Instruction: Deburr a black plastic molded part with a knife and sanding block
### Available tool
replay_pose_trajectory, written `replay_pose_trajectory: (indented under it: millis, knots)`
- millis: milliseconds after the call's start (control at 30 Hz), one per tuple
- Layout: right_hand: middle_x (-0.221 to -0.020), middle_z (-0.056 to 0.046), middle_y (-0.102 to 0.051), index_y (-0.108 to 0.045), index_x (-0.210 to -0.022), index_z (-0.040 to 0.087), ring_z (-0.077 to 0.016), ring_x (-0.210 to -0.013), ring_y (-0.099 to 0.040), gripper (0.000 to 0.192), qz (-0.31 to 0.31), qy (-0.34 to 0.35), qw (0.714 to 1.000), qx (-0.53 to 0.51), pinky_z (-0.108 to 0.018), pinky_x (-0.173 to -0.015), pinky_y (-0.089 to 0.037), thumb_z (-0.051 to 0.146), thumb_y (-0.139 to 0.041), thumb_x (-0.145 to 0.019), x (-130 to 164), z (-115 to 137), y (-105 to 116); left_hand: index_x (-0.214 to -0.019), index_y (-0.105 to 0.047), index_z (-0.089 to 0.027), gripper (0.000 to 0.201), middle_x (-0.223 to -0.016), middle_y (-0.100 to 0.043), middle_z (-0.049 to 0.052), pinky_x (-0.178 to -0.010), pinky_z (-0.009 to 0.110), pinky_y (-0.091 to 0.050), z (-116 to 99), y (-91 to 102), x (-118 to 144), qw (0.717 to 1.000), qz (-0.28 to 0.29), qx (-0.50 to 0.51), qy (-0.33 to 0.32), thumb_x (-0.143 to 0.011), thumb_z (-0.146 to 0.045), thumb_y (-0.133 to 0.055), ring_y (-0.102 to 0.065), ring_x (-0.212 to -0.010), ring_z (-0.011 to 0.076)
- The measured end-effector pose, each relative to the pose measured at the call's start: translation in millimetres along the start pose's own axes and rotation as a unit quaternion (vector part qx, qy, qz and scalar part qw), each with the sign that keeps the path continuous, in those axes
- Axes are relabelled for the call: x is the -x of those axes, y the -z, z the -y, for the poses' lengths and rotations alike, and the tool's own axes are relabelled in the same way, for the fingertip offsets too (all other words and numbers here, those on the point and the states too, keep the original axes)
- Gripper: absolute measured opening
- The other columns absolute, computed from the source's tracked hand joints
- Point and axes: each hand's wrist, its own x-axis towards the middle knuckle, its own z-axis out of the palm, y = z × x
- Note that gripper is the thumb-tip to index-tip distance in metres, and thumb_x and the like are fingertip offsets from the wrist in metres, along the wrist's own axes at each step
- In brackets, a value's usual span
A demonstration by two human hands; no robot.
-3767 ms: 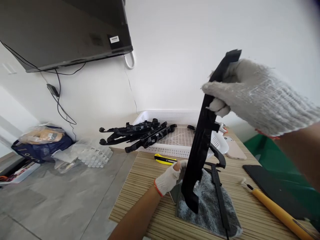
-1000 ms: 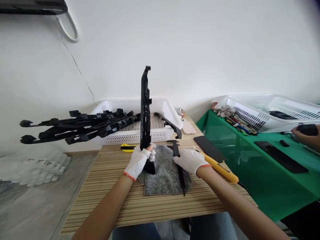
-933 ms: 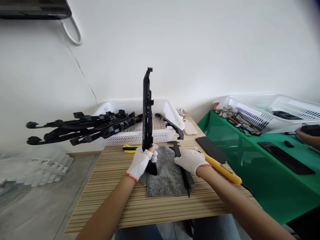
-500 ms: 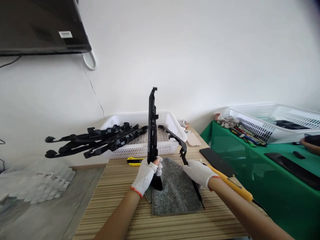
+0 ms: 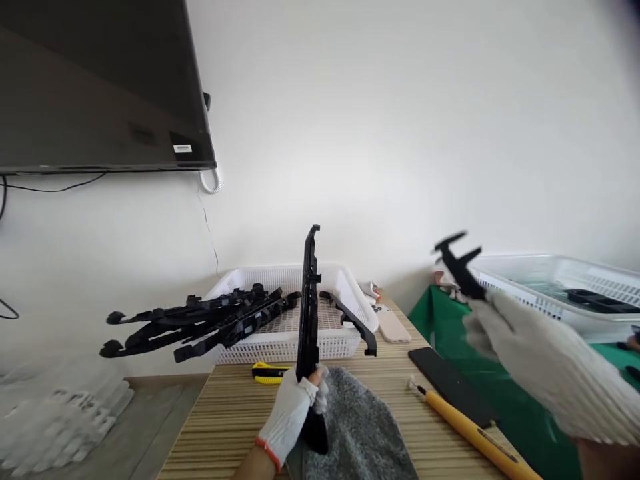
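My left grip (image 5: pixel 299 407), in a white knitted glove with an orange cuff, is closed around the lower part of a long black plastic part (image 5: pixel 307 327), which stands nearly upright, leaning slightly to the right at the top. My bare thumb tip shows against it. Its bottom end is over the left edge of a grey cloth (image 5: pixel 357 427) on the wood-striped surface (image 5: pixel 240 407); whether it touches the cloth I cannot tell.

My right grip (image 5: pixel 540 360), also gloved, is raised off to the right and closed on a dark caliper (image 5: pixel 463 273), whose measuring end points up and to the left (both are somewhat blurred).

Beyond my left grip, a yellow-and-black utility knife (image 5: pixel 269 373) lies just in front of a white slotted basket (image 5: pixel 290 350). A heap of similar black parts (image 5: pixel 235 320) lies across the basket's left side and sticks out well past it, while a single curved black part (image 5: pixel 355 323) hangs over its right front corner. Near that corner lies a pale pink phone (image 5: pixel 393 325). Closer to me, a yellow-handled tool (image 5: pixel 470 430) with a whitish tip lies beside a flat black slab (image 5: pixel 450 383).
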Motion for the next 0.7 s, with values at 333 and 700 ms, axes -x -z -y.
replay_pose_trajectory:
  millis: [333,700]
  knots:
    - [-0.103,-0.011,-0.067,-0.047,-0.151,0.025,-0.0269,-0.093,-0.065,0.055,-0.088,0.162,0.974,-0.133,-0.038,-0.079,-0.052,0.046,-0.035,-0.101,-53.2,85.0,-68.8,-0.071,-0.058,-0.017,0.075,-0.044,-0.048,-0.003,-0.041,0.027,-0.033,5.1,2.6,4.0,0.998,0.034,-0.044,-0.014,-0.042,-0.083,-0.077,-0.041,-0.037,0.0095]
    - [-0.11,-0.007,-0.07,-0.064,-0.136,0.029,-0.0253,-0.1,-0.062,0.042,-0.008,0.149,0.988,-0.041,-0.036,-0.086,-0.048,0.036,-0.048,-0.097,-88.8,44.1,-125.4,-0.068,-0.061,-0.02,0.07,-0.05,-0.05,0.0,-0.046,0.029,-0.034,8.0,19.2,12.4,0.991,0.033,-0.126,0.007,-0.064,-0.09,-0.059,-0.043,-0.044,0.013]
